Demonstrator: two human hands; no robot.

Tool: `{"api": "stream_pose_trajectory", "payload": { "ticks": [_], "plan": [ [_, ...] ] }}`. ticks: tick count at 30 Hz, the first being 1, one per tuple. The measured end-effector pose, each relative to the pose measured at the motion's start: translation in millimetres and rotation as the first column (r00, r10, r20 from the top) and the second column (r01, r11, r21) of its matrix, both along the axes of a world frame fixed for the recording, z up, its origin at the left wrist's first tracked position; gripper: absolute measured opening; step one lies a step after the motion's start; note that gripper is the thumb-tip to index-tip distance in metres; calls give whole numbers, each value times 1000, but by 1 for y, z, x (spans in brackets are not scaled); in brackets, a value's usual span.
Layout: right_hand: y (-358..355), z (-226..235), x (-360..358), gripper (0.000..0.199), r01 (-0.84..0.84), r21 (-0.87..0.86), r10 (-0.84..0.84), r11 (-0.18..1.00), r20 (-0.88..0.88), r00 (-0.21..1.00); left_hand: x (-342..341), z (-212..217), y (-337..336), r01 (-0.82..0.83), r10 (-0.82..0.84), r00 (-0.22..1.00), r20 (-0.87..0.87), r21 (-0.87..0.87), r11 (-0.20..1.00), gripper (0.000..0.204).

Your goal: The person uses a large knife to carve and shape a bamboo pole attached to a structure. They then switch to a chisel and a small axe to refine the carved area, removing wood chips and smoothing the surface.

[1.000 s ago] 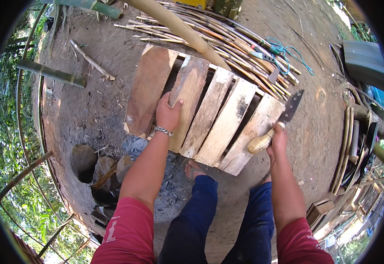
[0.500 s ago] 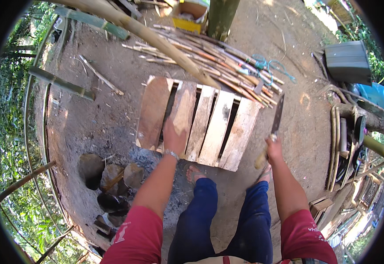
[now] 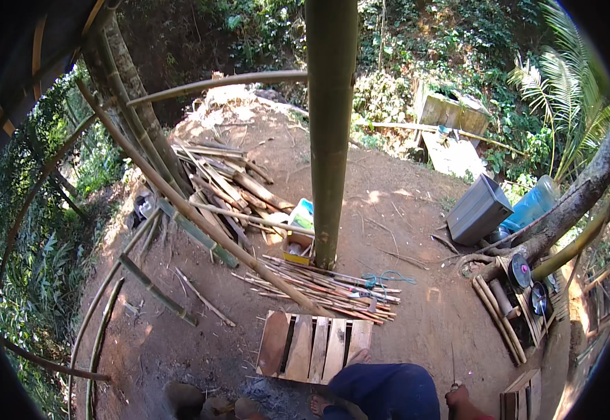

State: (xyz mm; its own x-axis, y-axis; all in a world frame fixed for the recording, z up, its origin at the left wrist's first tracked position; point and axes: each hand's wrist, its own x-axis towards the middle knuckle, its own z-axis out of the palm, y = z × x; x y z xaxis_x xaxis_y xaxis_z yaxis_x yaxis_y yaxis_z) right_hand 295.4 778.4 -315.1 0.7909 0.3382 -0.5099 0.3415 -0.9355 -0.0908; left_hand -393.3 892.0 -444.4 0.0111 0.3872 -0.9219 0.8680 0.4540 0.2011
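At the lower edge my right hand (image 3: 459, 396) is closed round the handle of a machete (image 3: 453, 365). Its thin blade points away from me, over the dirt to the right of my raised knee (image 3: 410, 392). One bare-looking foot (image 3: 359, 356) rests on the right end of a low slatted wooden bench (image 3: 317, 348); the other foot (image 3: 319, 403) is on the ground in front of it. My left hand is out of the picture.
Beyond the bench lies a pile of thin bamboo poles (image 3: 319, 283) with blue cord (image 3: 382, 280). A thick bamboo post (image 3: 329, 161) rises behind them, and a slanting pole (image 3: 249, 262) crosses toward the bench. Stones (image 3: 182, 395) sit lower left; a grey bin (image 3: 478, 210) stands right.
My view has tilted up and outward. My left hand has left the bench and gone out of view. One foot is now up on the bench; the machete stays in my right hand.
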Motion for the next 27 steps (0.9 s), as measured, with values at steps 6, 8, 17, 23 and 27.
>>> {"api": "stream_pose_trajectory", "payload": {
  "ticks": [6, 8, 17, 23, 27],
  "plan": [
    [20, -23, -43, 39, 130, 0, -128, 992, -181, 975, 4, 131, 151, -356, 415, 909, 16, 547, 758, 59],
    [75, -13, -55, 39, 28, 47, -15, 999, -266, 964, -12, 143, 204, -417, 377, 893, 247, 771, 482, 45],
    [261, 36, -73, 48, -285, 293, 324, 913, -91, 942, 86, 540, 492, -587, -357, 789, 500, 786, -196, 48],
    [391, 144, -64, 47, -229, 531, 313, 815, -71, 947, 164, 868, 586, -926, -805, 355, 475, 297, -233, 56],
    [463, 229, -98, 40, -5, 742, 263, 670, -231, 937, 148, 1016, 608, -926, -929, 222, 297, 364, -105, 59]
  ]
}}
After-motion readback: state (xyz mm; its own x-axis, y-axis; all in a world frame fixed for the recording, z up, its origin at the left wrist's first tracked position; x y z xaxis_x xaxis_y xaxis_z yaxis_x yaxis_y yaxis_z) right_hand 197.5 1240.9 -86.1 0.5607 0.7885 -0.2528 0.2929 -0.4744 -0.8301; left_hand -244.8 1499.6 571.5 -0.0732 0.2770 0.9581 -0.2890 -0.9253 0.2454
